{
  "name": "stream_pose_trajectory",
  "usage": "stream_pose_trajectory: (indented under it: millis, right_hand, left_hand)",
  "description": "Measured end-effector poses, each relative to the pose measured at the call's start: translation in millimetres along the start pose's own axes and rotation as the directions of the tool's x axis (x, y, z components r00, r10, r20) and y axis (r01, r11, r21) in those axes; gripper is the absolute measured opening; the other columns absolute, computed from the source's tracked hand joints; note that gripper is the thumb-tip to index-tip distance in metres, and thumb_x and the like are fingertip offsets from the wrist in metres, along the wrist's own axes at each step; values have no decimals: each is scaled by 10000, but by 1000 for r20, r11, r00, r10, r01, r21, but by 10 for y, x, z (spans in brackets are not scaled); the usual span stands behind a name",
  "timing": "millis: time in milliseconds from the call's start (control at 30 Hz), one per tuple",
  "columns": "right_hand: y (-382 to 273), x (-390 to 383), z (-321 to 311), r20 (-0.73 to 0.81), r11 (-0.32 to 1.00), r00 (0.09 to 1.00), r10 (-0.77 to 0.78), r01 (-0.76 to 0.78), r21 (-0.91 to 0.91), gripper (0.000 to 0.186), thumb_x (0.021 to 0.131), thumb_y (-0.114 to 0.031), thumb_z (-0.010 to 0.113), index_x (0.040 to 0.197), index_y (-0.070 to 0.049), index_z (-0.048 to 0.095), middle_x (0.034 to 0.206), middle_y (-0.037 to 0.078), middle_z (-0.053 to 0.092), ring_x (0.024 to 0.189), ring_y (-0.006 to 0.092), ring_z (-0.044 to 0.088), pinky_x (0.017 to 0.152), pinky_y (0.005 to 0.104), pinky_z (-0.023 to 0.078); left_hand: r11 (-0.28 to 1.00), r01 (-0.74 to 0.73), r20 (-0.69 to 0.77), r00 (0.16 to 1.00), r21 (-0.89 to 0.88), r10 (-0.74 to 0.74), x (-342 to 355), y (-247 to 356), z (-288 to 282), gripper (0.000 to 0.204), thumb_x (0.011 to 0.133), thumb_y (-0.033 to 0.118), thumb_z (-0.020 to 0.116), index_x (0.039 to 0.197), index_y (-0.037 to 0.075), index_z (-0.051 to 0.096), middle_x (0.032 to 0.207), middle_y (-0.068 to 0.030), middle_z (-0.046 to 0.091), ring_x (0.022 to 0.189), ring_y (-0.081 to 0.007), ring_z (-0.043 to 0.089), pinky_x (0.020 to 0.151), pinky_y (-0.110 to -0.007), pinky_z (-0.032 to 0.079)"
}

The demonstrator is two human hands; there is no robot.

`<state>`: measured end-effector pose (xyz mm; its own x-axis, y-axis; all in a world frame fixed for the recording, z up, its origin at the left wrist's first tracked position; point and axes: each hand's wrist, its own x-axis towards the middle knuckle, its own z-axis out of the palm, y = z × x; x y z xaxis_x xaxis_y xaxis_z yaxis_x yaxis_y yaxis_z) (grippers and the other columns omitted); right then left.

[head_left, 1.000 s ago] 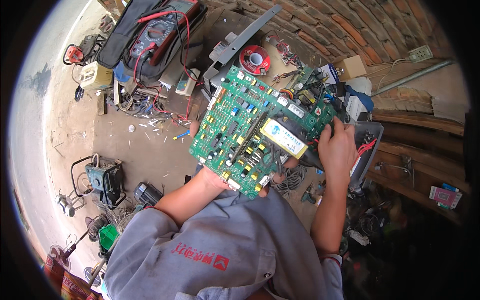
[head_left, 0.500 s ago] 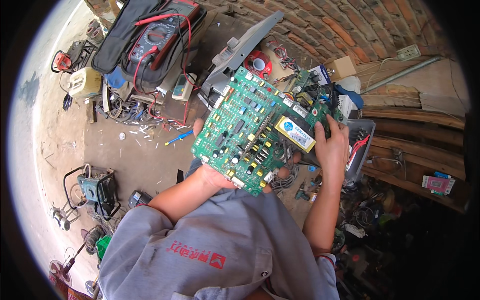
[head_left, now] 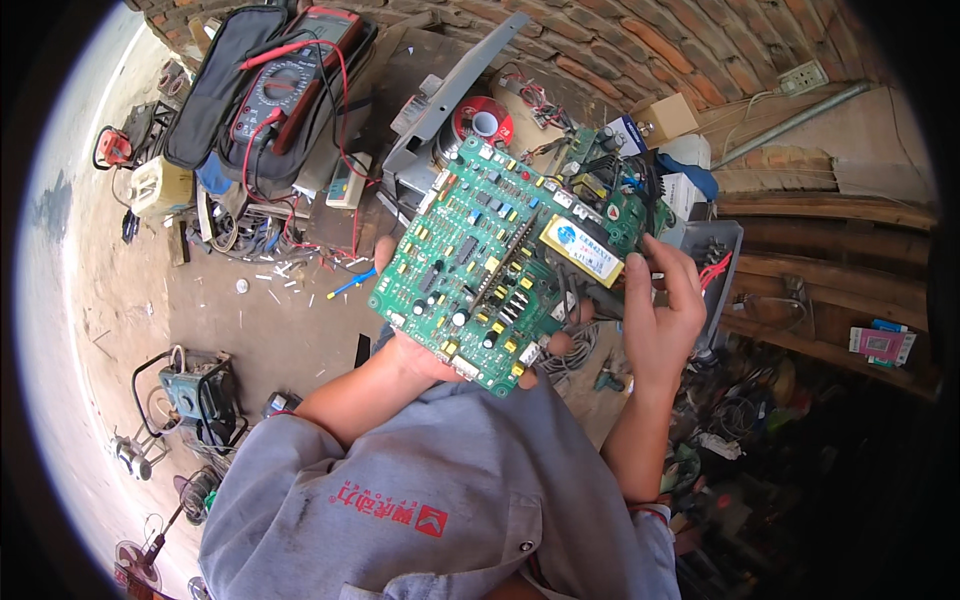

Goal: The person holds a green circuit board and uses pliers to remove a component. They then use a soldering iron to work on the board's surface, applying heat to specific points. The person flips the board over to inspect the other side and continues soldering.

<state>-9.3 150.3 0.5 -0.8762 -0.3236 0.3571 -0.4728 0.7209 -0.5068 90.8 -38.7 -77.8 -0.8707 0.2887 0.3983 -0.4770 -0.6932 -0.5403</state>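
Note:
A green circuit board (head_left: 465, 255), packed with small capacitors, chips and white connectors, lies tilted across my left hand (head_left: 418, 358). That hand is closed on it from below; its palm is at the near edge and fingertips show past the left and near edges. A transformer (head_left: 582, 250) with yellow wrapping and a white label stands at the board's right part. Beside the transformer's right end is my right hand (head_left: 662, 318), fingers curved and apart, thumb tip close to the label. Whether the thumb touches it I cannot tell.
Behind the board stand a grey metal panel (head_left: 455, 95), a red solder spool (head_left: 484, 122) and more electronics. A red multimeter (head_left: 290, 90) rests in its black case at the far left. A grey metal box (head_left: 722, 250) sits at right, before the brick wall (head_left: 650, 45).
My right hand has drawn back a little from the board's right end toward the transformer, its fingers more curled. The board remains on my left hand; the whole view has shifted slightly.

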Motion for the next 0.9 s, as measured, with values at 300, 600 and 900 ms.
stream_pose_trajectory:
  millis: [300, 600, 900]
  right_hand:
    - [-308, -66, -109, -48, 970, 984, -169, 175, 168, 150, 889, -5, 709, 1026, 56, 713, 941, 163, 700, 799, 232, 685, 716, 309, 543]
    - [-436, -133, -16, -35, 938, 980, -196, 198, 284, 111, 858, 1, 735, 954, 46, 702, 903, 157, 703, 773, 277, 687, 705, 343, 541]
    - [-429, -195, 30, -40, 940, 981, -187, 191, 283, 117, 865, -10, 732, 960, 47, 697, 903, 158, 702, 776, 284, 693, 702, 350, 545]
  left_hand:
    - [993, 33, 19, 999, -117, -31, -6, -43, 10, 1100, 827, 698, 674, 1621, 182, 113, 1573, -355, 149, 1332, -479, 394, 993, -674, 433]
    - [957, 68, 59, 997, -281, -53, -52, -60, -47, 1073, 854, 658, 673, 1622, 178, 98, 1591, -361, 91, 1370, -470, 343, 1009, -647, 436]
    - [987, 23, -6, 1000, -158, -24, -76, -96, 27, 1084, 839, 688, 661, 1617, 160, 122, 1568, -349, 160, 1320, -438, 400, 971, -608, 476]
